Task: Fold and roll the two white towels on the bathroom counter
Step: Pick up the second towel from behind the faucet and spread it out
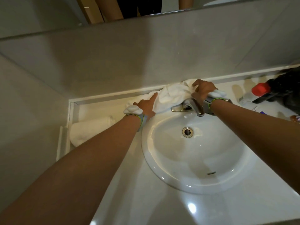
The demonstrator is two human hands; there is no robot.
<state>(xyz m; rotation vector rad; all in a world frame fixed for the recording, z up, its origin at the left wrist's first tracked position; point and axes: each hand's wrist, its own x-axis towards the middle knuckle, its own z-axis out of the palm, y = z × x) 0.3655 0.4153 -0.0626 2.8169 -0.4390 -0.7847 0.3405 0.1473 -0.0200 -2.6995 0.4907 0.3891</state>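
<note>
our left hand lies flat and our right hand grips the loose towel at the counter's back edge; soft, limp and light, best taken by its corners.

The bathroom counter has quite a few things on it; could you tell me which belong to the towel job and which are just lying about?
Part of the job:
- crumpled towel, under the left hand and right hand
- rolled towel, far left

Lying about:
- faucet
- sink
- red-capped bottle
- dark bag

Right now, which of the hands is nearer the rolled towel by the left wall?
Left. The left hand rests on the crumpled towel, just beyond the rolled towel; the right hand is across the faucet.
</note>
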